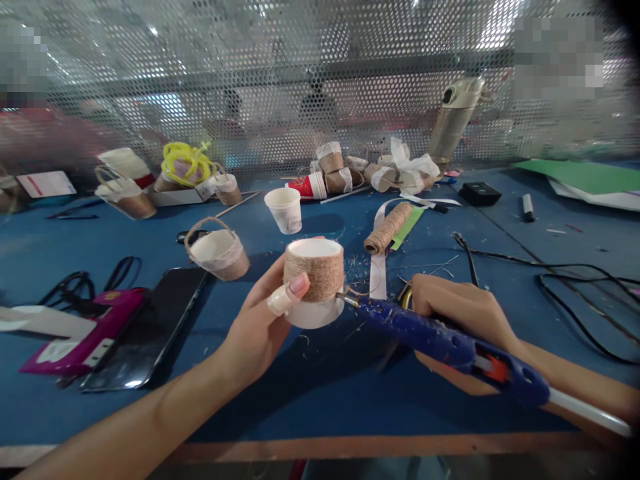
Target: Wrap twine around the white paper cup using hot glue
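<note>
My left hand (265, 320) is wrapped round a paper cup (314, 315) whose wall is mostly covered with wound jute twine (320, 277). The cup's white rim flares out at the bottom below the twine. A bandage-like wrap (281, 300) covers part of my left thumb. In my right hand (460, 320) is a blue glue gun (420, 333), with a glue stick (590, 412) protruding from its back. The gun's metal nozzle meets the cup at the lower edge of the twine. A roll of twine (389, 229) lies beyond the gun, beside white ribbon (379, 277).
A finished-looking small basket (219, 253) and a plain paper cup (284, 210) stand past my left hand. A phone (147, 327) and a magenta device (95, 327) lie left. Black cable (555, 270) runs across the right. Several twine-wrapped cups and a perforated metal screen (320, 87) are behind.
</note>
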A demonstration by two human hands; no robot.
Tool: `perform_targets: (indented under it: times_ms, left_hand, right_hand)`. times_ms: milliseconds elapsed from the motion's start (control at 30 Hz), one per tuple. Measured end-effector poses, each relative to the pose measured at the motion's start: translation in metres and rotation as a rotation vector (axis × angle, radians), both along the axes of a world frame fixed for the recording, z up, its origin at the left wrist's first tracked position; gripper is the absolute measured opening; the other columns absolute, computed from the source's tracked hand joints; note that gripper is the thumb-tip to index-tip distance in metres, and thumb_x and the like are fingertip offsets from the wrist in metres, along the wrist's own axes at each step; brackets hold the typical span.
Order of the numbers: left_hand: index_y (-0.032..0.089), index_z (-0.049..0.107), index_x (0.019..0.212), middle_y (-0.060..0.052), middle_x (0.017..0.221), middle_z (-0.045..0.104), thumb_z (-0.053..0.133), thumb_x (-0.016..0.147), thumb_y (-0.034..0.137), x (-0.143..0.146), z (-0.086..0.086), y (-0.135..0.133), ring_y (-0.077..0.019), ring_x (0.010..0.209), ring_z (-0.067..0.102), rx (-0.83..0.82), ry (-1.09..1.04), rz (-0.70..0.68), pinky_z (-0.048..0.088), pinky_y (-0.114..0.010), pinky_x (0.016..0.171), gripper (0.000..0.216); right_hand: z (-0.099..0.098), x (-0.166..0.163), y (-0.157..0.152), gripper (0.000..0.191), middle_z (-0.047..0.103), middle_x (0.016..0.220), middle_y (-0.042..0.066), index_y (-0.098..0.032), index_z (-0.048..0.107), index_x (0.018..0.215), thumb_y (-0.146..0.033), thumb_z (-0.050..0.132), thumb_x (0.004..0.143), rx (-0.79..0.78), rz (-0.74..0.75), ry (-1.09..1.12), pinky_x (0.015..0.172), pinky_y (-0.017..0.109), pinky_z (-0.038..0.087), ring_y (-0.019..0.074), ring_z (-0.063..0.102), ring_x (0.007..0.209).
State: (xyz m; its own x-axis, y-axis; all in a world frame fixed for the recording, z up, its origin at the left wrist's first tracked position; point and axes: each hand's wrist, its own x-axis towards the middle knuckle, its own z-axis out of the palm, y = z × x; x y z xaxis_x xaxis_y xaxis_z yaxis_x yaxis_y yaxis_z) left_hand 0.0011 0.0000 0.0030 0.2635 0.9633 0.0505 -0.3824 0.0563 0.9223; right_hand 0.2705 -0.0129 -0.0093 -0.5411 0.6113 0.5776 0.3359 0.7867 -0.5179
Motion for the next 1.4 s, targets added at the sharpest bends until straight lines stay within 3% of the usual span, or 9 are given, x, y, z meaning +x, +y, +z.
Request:
perform_targets:
  times_ms: [167,333,533,767,1000,1200,1400]
  left_hand:
    - [0.022,0.071,0.129,-0.01,0.123,0.075,0.08,0.084,0.045,0.0008,0.0027,-0.0005,-0.0347,0.117,0.068,-0.012,0.013,0.043,0.057,-0.044,0.094,0.051]
    - [0.024,0.073,0.126,-0.009,0.124,0.075,0.079,0.085,0.046,0.0025,0.0003,-0.0002,-0.0354,0.12,0.066,-0.002,0.016,0.001,0.054,-0.047,0.1,0.046]
    - [0.024,0.069,0.136,-0.009,0.127,0.074,0.071,0.092,0.045,0.0004,-0.0045,0.0014,-0.0334,0.123,0.065,-0.014,-0.052,-0.059,0.05,-0.048,0.107,0.048]
    - [0.025,0.072,0.129,-0.008,0.122,0.076,0.078,0.085,0.05,-0.0007,-0.0043,0.0022,-0.0311,0.115,0.068,-0.014,-0.027,0.001,0.055,-0.042,0.099,0.051]
    - [0.023,0.073,0.125,-0.009,0.12,0.075,0.078,0.086,0.047,0.0024,-0.0031,0.0018,-0.0316,0.116,0.068,0.004,-0.002,-0.004,0.056,-0.043,0.098,0.046]
    - [0.021,0.078,0.111,-0.007,0.123,0.076,0.077,0.086,0.047,0.0032,0.0023,0.001,-0.027,0.109,0.069,-0.023,-0.049,0.042,0.058,-0.037,0.09,0.036]
    - [0.021,0.078,0.113,-0.007,0.123,0.077,0.072,0.091,0.046,0.0029,0.0034,0.0,-0.0287,0.113,0.068,-0.028,-0.08,-0.002,0.057,-0.039,0.093,0.034]
  right_hand:
    - [0.0002,0.0002,0.0018,0.037,0.046,0.072,-0.007,-0.024,0.038,0.08,-0.01,0.07,0.069,0.002,-0.026,0.011,0.055,0.025,0.032,0.0102,0.038,0.061]
    - [-0.0016,-0.001,0.0013,0.034,0.04,0.073,-0.007,-0.024,0.039,0.081,-0.011,0.068,0.07,0.024,0.021,0.031,0.055,0.025,0.03,0.0102,0.035,0.061]
    - [-0.0004,-0.0018,-0.0002,0.037,0.039,0.074,-0.007,-0.024,0.037,0.082,-0.009,0.067,0.067,0.017,0.016,0.02,0.054,0.025,0.029,0.0104,0.033,0.061]
    - [0.0006,-0.0008,0.0004,0.038,0.041,0.073,-0.007,-0.025,0.036,0.082,-0.012,0.066,0.062,0.009,-0.009,0.029,0.054,0.025,0.03,0.0102,0.034,0.061]
    - [0.0022,-0.0014,0.0001,0.036,0.036,0.074,-0.006,-0.025,0.034,0.083,-0.022,0.066,0.067,0.027,0.021,-0.005,0.054,0.027,0.028,0.0123,0.03,0.062]
    - [0.0017,-0.0021,0.0008,0.035,0.041,0.072,-0.007,-0.026,0.036,0.082,-0.016,0.067,0.069,0.031,-0.039,0.013,0.053,0.024,0.03,0.0113,0.036,0.059]
    - [0.0025,-0.0014,0.0007,0.034,0.04,0.072,-0.006,-0.026,0.036,0.083,-0.018,0.065,0.066,0.025,-0.01,0.022,0.052,0.026,0.028,0.0119,0.033,0.059]
